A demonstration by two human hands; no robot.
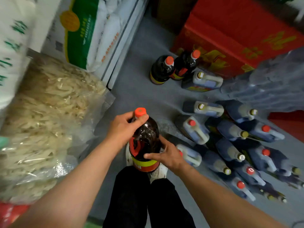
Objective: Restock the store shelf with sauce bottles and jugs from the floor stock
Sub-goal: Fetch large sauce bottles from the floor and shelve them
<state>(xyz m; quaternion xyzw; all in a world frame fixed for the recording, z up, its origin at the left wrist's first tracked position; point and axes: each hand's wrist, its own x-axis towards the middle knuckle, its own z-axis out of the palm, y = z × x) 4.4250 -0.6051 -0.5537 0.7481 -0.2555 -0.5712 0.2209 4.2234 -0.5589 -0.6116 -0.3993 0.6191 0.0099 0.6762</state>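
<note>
**Dark sauce bottle held in both hands over the floor stock**

At left, crinkled clear bags of pale dried strips [44,122] sit below glossy white-and-green sacks [85,30]. In the middle, the sauce bottle [145,142] is upright above the person's white shoes: round dark plastic, orange cap, red-and-yellow label. The left hand [123,127] curls round its neck, thumb just under the cap. The right hand [167,155] wraps the lower body, fingers bent across the label. To the right on the grey floor [136,89], two matching bottles [174,66] stand beside a red carton [238,35], and squarish handled jugs [230,137] are crowded together.
</note>
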